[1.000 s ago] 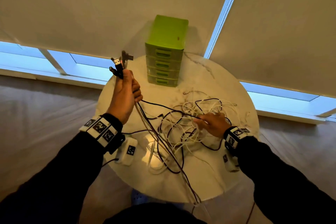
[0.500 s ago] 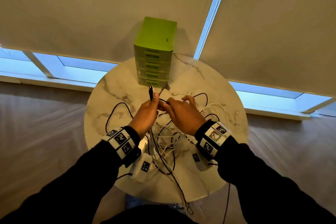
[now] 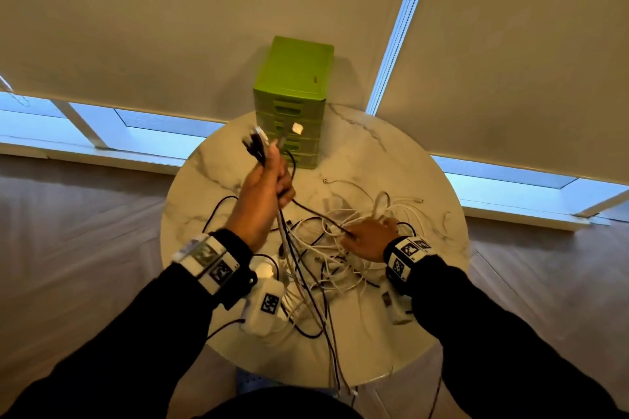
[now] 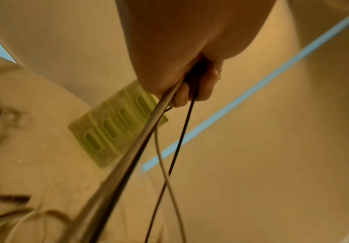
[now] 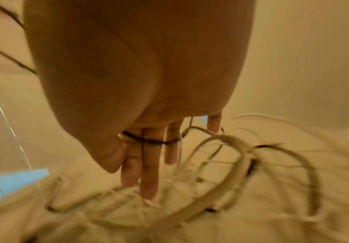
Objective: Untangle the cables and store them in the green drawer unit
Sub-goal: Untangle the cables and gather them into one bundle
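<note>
My left hand [image 3: 272,180] is raised above the table and grips a bunch of cable ends [image 3: 258,143], black and white plugs sticking up from the fist. The held cables [image 4: 159,118] run taut down from that fist [image 4: 190,85] to the table. A tangled pile of white and black cables [image 3: 340,248] lies mid-table. My right hand [image 3: 367,235] rests on that pile with fingers [image 5: 148,172] straight, a thin black cable [image 5: 148,140] crossing them. The green drawer unit [image 3: 292,102] stands at the table's far edge, all drawers closed.
The round white marble table [image 3: 408,180] has bare surface at the far right and left. A white adapter block [image 3: 265,306] lies near the front left. Some cables hang over the front edge [image 3: 340,381]. Window blinds fill the background.
My left hand rose and moved left with the cable ends, pulling the cables taut. My right hand left the left hand and dropped onto the pile at the right.
</note>
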### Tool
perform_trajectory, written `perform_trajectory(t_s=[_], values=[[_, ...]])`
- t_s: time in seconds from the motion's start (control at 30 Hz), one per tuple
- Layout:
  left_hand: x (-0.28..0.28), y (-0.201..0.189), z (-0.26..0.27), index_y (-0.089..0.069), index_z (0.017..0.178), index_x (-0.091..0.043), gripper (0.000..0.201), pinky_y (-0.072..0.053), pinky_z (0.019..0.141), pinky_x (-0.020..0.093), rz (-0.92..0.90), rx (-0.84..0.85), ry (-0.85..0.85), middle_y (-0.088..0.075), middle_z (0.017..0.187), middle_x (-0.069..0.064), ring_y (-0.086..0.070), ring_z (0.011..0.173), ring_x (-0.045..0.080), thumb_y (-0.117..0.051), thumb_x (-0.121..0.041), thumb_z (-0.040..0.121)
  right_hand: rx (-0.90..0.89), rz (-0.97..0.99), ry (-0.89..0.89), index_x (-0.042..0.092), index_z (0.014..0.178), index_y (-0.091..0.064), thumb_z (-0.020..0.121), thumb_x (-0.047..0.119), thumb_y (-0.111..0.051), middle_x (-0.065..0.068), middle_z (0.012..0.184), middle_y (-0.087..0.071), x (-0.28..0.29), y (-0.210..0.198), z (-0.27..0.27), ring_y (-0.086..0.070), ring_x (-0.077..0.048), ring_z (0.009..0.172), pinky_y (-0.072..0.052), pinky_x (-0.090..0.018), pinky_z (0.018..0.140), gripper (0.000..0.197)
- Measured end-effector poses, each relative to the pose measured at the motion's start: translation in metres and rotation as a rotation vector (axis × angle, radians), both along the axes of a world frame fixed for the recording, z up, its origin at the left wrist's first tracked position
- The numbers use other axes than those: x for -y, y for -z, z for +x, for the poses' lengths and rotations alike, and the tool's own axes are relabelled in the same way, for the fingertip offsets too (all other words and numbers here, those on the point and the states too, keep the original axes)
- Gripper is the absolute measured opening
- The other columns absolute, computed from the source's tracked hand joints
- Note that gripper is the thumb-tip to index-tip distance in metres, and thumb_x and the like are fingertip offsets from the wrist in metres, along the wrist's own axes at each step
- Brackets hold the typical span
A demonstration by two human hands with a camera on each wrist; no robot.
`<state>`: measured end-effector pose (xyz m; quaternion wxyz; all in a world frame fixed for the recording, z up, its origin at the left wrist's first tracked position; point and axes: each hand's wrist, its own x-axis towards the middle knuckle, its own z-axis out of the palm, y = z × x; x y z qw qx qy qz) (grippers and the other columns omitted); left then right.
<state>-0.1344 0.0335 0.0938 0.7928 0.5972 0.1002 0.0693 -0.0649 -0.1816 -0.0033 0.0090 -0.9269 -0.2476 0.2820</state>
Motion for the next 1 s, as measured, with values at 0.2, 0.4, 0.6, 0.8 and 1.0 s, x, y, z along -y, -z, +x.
perform_trajectory(t_s=[0.2, 0.4, 0.6, 0.8, 1.0], values=[[-0.069, -0.029, 0.016, -0.051, 0.09, -0.012, 0.04, -0.022, 0.047, 0.016, 0.032, 0.084, -0.26, -0.028, 0.061, -0.013, -0.022, 0.052, 0.003, -0.034, -0.044, 0.108, 0.039, 0.088, 0.141, 0.04, 0.094, -0.052, 0.102, 0.061, -0.025, 0.009, 0.1, -0.066, 0.035, 0.009, 0.016, -0.056, -0.021, 0.114, -0.029, -0.048, 0.098, 0.035], [-0.066, -0.003, 0.007, -0.04, 0.08, -0.027, 0.034, -0.025, 0.049, 0.018, 0.188, 0.002, -0.237, -0.029, 0.06, -0.014, -0.023, 0.053, 0.004, -0.034, -0.044, 0.108, 0.222, 0.317, 0.212, 0.031, 0.09, -0.051, 0.106, 0.051, -0.021, 0.011, 0.076, -0.067, 0.017, -0.016, 0.025, -0.062, -0.009, 0.088, -0.02, -0.045, 0.097, 0.039], [-0.001, 0.029, -0.002, -0.055, 0.097, -0.022, 0.034, -0.037, 0.07, 0.028, 0.373, -0.16, 0.011, -0.045, 0.079, -0.004, -0.042, 0.071, 0.012, -0.038, -0.05, 0.105, 0.212, 0.71, 0.102, 0.021, 0.096, -0.058, 0.107, 0.038, -0.04, 0.014, 0.079, -0.064, -0.035, -0.054, 0.001, -0.065, -0.017, 0.079, -0.044, -0.039, 0.084, 0.027], [0.022, 0.019, 0.006, -0.055, 0.091, -0.02, 0.021, -0.046, 0.072, 0.021, 0.278, -0.113, 0.148, -0.056, 0.076, -0.009, -0.058, 0.07, 0.0, -0.053, -0.037, 0.103, -0.069, 0.927, 0.002, 0.018, 0.123, -0.059, 0.107, 0.03, -0.043, 0.009, 0.107, -0.067, -0.039, -0.056, -0.018, -0.063, -0.001, 0.094, -0.051, -0.023, 0.085, 0.025], [0.011, 0.016, 0.014, -0.047, 0.09, -0.024, 0.015, -0.042, 0.079, 0.026, 0.406, -0.04, 0.082, -0.046, 0.08, -0.008, -0.049, 0.067, -0.006, -0.053, -0.026, 0.104, -0.011, 0.664, -0.029, 0.02, 0.1, -0.053, 0.106, 0.038, -0.043, 0.004, 0.086, -0.058, -0.015, -0.034, -0.014, -0.056, -0.018, 0.081, -0.044, -0.039, 0.075, 0.021]])
